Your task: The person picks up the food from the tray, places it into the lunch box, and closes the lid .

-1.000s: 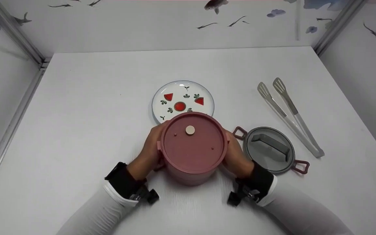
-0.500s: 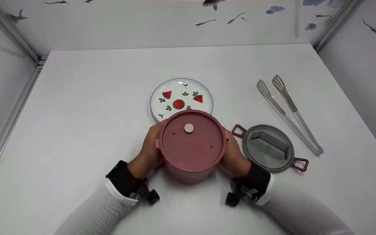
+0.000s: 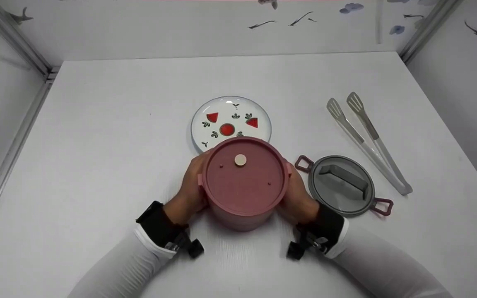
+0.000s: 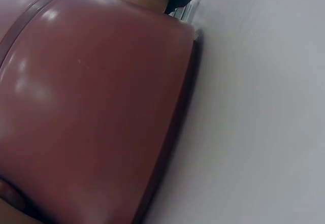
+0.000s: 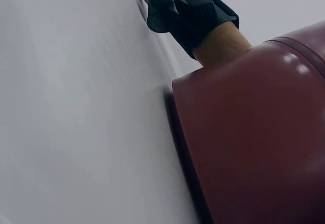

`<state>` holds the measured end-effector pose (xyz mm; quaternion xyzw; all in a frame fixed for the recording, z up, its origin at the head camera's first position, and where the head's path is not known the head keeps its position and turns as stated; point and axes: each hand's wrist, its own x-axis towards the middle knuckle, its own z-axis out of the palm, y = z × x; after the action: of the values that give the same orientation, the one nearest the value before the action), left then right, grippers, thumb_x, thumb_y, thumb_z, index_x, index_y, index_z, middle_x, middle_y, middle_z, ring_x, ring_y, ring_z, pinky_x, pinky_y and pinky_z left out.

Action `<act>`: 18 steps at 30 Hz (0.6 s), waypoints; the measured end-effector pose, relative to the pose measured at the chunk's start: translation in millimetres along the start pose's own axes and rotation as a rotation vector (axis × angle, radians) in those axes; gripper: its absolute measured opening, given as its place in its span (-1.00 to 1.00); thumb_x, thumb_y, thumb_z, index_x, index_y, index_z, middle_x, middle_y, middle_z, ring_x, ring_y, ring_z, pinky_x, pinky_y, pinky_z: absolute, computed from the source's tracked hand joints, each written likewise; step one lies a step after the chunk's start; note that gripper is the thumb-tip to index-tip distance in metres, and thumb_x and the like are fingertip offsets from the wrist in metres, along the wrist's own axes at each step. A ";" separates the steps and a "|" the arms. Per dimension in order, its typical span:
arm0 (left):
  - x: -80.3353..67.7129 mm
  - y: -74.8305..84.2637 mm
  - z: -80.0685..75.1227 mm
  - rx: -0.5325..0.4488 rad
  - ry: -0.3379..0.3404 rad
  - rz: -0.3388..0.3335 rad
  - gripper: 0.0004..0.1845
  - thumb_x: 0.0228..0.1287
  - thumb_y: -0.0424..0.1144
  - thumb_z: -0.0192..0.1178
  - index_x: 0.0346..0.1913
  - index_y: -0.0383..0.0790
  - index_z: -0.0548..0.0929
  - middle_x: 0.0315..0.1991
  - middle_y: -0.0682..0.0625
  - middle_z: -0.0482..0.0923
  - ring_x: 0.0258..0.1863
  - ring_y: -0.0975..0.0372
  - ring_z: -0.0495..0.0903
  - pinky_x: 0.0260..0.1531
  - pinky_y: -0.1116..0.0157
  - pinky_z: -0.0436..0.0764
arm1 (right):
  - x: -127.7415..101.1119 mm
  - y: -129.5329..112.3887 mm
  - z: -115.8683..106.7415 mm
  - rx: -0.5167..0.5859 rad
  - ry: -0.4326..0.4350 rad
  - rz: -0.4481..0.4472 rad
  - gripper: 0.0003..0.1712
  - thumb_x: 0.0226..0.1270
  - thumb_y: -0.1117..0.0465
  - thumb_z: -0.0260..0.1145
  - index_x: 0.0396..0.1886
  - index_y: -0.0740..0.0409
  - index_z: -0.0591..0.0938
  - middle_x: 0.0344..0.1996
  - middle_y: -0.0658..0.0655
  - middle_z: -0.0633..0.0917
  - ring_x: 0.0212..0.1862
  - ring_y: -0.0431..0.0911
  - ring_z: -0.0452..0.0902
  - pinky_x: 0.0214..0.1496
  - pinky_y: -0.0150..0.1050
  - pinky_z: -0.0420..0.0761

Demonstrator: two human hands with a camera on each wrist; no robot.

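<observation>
A round dusty-red pot (image 3: 243, 182) with a flat lid and a small cream knob (image 3: 240, 159) stands on the white table near me. My left hand (image 3: 189, 189) grips its left side and my right hand (image 3: 298, 198) grips its right side, fingers wrapped round the wall. The left wrist view is filled by the pot's glossy wall (image 4: 91, 107), whose lower edge meets the table. In the right wrist view the pot's wall (image 5: 254, 132) shows with the opposite black wrist strap (image 5: 193, 16) behind it.
A white plate (image 3: 205, 124) painted with red fruit lies just behind the pot. A grey lid (image 3: 340, 184) with dark red loop handles lies to the right. Metal tongs (image 3: 367, 140) lie further right. Walls close in the table (image 3: 97, 124).
Both hands stay on the pot's sides and the pot keeps its place. Only the head view has shifted slightly.
</observation>
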<state>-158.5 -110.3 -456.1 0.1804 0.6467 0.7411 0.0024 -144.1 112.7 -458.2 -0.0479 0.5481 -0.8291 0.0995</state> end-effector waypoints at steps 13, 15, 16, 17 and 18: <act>-2.8 -1.3 -5.7 0.220 -0.012 0.051 -0.15 0.47 0.34 -0.20 0.24 -0.45 0.53 0.18 -0.27 0.58 0.25 0.14 0.52 0.33 0.20 0.44 | -1.2 -2.2 1.9 0.049 -0.009 0.031 -0.10 0.16 -0.26 0.37 0.32 0.21 0.38 0.05 0.03 0.59 0.10 -0.24 0.50 0.12 -0.34 0.57; -4.7 -0.6 -6.9 0.335 -0.022 0.074 -0.34 0.58 0.11 -0.19 0.26 -0.46 0.50 0.21 -0.29 0.55 0.30 0.04 0.47 0.39 0.09 0.36 | 1.3 -1.3 0.0 0.048 -0.043 0.024 0.01 -0.01 -0.33 0.44 0.30 0.21 0.40 0.05 0.05 0.59 0.09 -0.23 0.50 0.11 -0.33 0.58; -5.9 -0.1 -7.6 0.402 -0.019 0.095 -0.41 0.60 0.01 -0.20 0.26 -0.47 0.49 0.23 -0.30 0.53 0.32 -0.01 0.45 0.41 0.05 0.32 | 2.7 -1.4 -1.0 0.047 -0.069 0.023 0.02 -0.01 -0.34 0.45 0.30 0.20 0.41 0.06 0.06 0.60 0.10 -0.22 0.49 0.12 -0.32 0.57; -5.4 1.0 -7.5 0.358 -0.013 0.049 -0.49 0.60 -0.09 -0.17 0.26 -0.45 0.51 0.24 -0.27 0.53 0.33 -0.02 0.44 0.42 0.04 0.30 | 4.0 -1.8 -2.2 0.033 -0.092 0.021 0.00 0.01 -0.35 0.45 0.30 0.20 0.42 0.05 0.06 0.60 0.09 -0.22 0.49 0.11 -0.32 0.58; -4.9 2.1 -7.2 0.310 -0.005 0.002 -0.53 0.59 -0.15 -0.16 0.25 -0.42 0.53 0.24 -0.25 0.54 0.33 -0.01 0.44 0.41 0.05 0.30 | 5.9 -2.5 -3.7 0.000 -0.123 0.007 -0.01 0.07 -0.35 0.42 0.31 0.21 0.43 0.07 0.07 0.60 0.10 -0.23 0.48 0.13 -0.33 0.57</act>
<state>-155.4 -118.7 -456.1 0.1813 0.7530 0.6320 -0.0245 -150.8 115.7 -457.5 -0.0968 0.5413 -0.8241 0.1359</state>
